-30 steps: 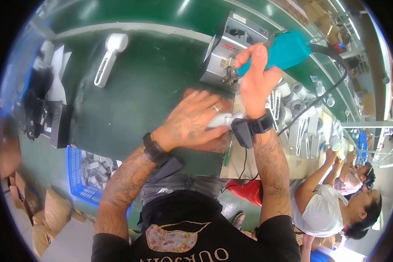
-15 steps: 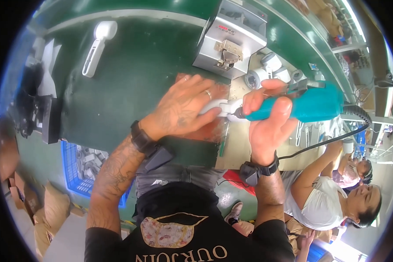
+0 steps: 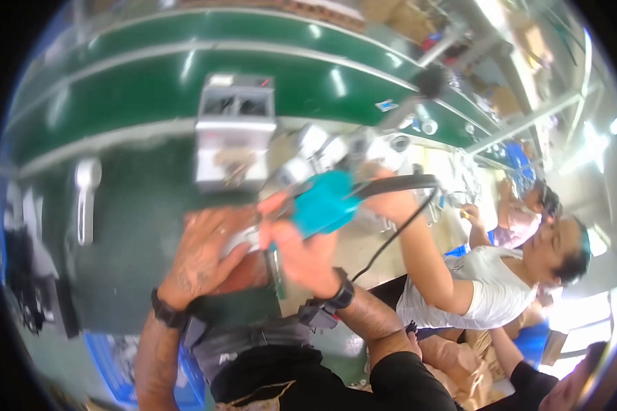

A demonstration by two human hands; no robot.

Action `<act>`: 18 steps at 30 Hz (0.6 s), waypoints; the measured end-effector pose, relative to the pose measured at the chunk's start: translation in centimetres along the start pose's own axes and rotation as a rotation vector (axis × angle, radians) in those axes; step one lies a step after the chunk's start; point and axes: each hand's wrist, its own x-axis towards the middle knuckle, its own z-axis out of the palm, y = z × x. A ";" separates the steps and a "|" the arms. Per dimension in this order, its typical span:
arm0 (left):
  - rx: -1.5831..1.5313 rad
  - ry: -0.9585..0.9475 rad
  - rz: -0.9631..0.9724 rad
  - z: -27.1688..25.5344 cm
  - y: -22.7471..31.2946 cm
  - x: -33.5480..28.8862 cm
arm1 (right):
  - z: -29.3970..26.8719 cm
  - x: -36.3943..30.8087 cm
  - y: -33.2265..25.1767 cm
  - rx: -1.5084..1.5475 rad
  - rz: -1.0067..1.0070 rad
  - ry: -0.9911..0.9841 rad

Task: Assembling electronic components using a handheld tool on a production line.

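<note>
My left hand (image 3: pixel 202 257) is closed over a white plastic piece (image 3: pixel 243 240), pressing it against a reddish-brown pad (image 3: pixel 247 274). My right hand (image 3: pixel 301 257) grips a teal electric screwdriver (image 3: pixel 324 204), whose dark cable runs off its rear end. The screwdriver's front end is close to the white piece; blur and my fingers hide whether its tip touches. Just beyond both hands stands a silver box-shaped machine (image 3: pixel 233 147) with a metal fitting on its front. To the left, a white handheld device (image 3: pixel 86 198) with a round head lies on the green mat.
Several white round-headed parts (image 3: pixel 313 140) sit right of the machine. A co-worker in a white shirt (image 3: pixel 469 288) stands at the right, one arm stretched onto the bench behind my screwdriver. A blue crate (image 3: pixel 110 370) of grey parts is below the bench's left side.
The view has swung right, so the bench appears further left. My screwdriver now slants with its rear end up and away. The co-worker's arm has come in across the bench.
</note>
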 end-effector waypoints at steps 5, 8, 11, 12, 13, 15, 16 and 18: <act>-0.008 -0.006 0.017 -0.4 1.3 1.1 | -1.6 -0.5 -2.0 -0.113 -0.038 -0.106; 0.019 0.038 0.036 -0.3 1.4 1.3 | -2.6 -1.1 -2.0 -0.135 -0.003 -0.115; 0.036 0.046 0.035 0.0 1.4 1.3 | -3.2 -1.9 -2.0 -0.132 0.028 -0.085; 0.039 0.047 0.034 0.2 1.4 1.3 | -3.4 -2.1 -2.1 -0.103 0.050 -0.068; 0.042 0.047 0.042 0.5 1.3 1.4 | -3.7 -2.2 -2.0 -0.103 0.041 -0.066; 0.048 0.048 0.034 0.6 1.4 1.3 | -3.8 -2.4 -1.9 -0.134 0.062 -0.064; 0.053 0.048 0.040 0.6 1.5 1.4 | -3.9 -2.4 -1.9 -0.131 0.055 -0.062; 0.045 0.049 0.035 0.5 1.7 1.4 | -3.8 -2.5 -2.1 -0.141 0.042 -0.078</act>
